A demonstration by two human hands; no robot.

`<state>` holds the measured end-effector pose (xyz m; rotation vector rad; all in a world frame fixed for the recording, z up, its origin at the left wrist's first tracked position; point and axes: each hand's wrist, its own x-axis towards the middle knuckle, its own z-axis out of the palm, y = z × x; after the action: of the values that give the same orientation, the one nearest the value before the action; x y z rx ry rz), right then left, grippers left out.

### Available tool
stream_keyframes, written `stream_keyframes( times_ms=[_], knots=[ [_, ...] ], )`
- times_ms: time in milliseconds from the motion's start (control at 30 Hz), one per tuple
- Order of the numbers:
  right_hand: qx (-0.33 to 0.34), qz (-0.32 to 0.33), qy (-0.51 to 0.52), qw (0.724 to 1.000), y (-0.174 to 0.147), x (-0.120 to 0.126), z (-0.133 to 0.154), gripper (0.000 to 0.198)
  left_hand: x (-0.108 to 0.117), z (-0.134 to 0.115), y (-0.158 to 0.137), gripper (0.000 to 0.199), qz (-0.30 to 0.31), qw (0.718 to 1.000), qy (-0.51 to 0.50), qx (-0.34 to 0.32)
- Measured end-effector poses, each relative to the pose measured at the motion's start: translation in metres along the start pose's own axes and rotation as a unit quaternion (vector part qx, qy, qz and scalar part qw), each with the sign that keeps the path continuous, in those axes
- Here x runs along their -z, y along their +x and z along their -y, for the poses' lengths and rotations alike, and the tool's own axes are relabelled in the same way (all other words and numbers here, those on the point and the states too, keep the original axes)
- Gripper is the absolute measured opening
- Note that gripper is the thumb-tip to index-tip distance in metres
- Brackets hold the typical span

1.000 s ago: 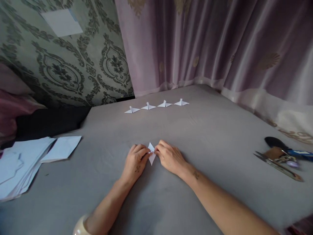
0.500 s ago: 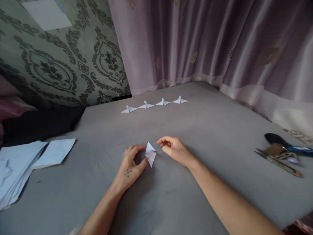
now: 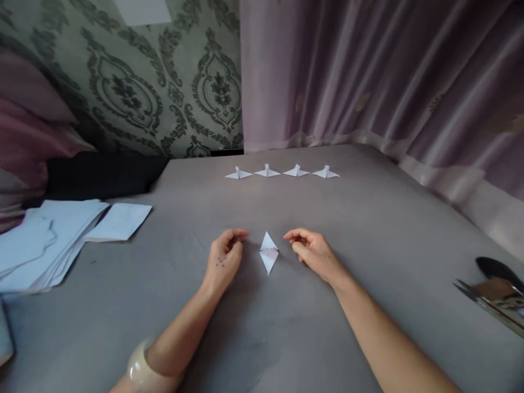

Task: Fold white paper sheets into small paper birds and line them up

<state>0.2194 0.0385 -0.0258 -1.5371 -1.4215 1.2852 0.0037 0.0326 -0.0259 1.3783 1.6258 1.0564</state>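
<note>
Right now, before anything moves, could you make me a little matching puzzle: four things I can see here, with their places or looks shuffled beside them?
Things:
1. Folded paper diamond
2. Four folded paper figures
3. Bangle
4. Curtain

Places and looks:
A. Cream, around the left forearm
B. Purple, hanging in folds
C. Between the left hand and the right hand, touching neither
D. In a row toward the far edge of the grey surface

Right pairs: 1-C, 2-D, 3-A, 4-B
</note>
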Motion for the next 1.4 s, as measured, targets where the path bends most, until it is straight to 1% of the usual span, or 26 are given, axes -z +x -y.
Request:
stream_keyframes(
  times_ms=[100,200,400,467,533,600,667,733,833,933,1067,1200,1333,1400],
  knots=[
    [-0.002,-0.002,0.004,1.000,0.001,-0.001,0.000,0.027,0.002,-0.001,0.003,0.030,-0.030,0.999,-0.028,0.003],
    [0.001,-0.014,0.004,1.000,0.002,-0.003,-0.001,0.028,0.004,-0.002,0.004,0.033,-0.038,0.998,-0.053,0.022],
    [0.003,-0.030,-0.004,1.000,0.003,-0.007,-0.005,0.029,0.003,0.002,0.004,0.035,-0.015,0.996,-0.085,0.021],
    [0.005,-0.032,-0.006,0.999,0.002,-0.007,-0.005,0.029,0.001,0.003,0.003,0.035,0.009,0.997,-0.081,0.012],
    [0.003,-0.032,-0.009,0.999,0.002,-0.007,-0.005,0.029,0.000,0.003,0.002,0.035,0.040,0.998,-0.051,-0.013],
    [0.000,-0.030,-0.011,0.999,0.002,-0.008,-0.004,0.029,-0.001,0.002,-0.001,0.032,0.075,0.995,0.011,-0.069],
    [-0.002,-0.028,-0.013,1.000,0.001,-0.008,-0.004,0.029,-0.002,0.001,-0.004,0.029,0.108,0.981,0.082,-0.139],
    [0.000,-0.025,-0.015,1.000,0.001,-0.009,-0.003,0.028,-0.004,0.002,-0.005,0.023,0.131,0.963,0.135,-0.192],
    [0.011,-0.019,-0.024,0.999,0.000,-0.009,-0.002,0.027,-0.007,0.008,-0.003,0.016,0.135,0.949,0.169,-0.228],
    [0.015,-0.018,-0.034,0.999,-0.001,-0.010,0.001,0.026,-0.009,0.013,-0.001,0.018,0.129,0.944,0.174,-0.250],
    [0.012,-0.022,-0.047,0.999,-0.003,-0.011,0.005,0.027,-0.007,0.012,-0.001,0.019,0.126,0.937,0.197,-0.258],
    [0.039,-0.020,-0.072,0.996,-0.003,-0.010,0.004,0.027,-0.004,0.005,-0.004,0.015,0.133,0.938,0.211,-0.242],
    [0.070,-0.019,-0.079,0.994,0.000,-0.010,-0.004,0.027,-0.002,0.001,-0.006,0.030,0.127,0.950,0.184,-0.217],
    [0.078,-0.020,-0.072,0.994,0.001,-0.010,-0.008,0.027,-0.002,0.003,-0.006,0.033,0.128,0.953,0.172,-0.215]
  ],
)
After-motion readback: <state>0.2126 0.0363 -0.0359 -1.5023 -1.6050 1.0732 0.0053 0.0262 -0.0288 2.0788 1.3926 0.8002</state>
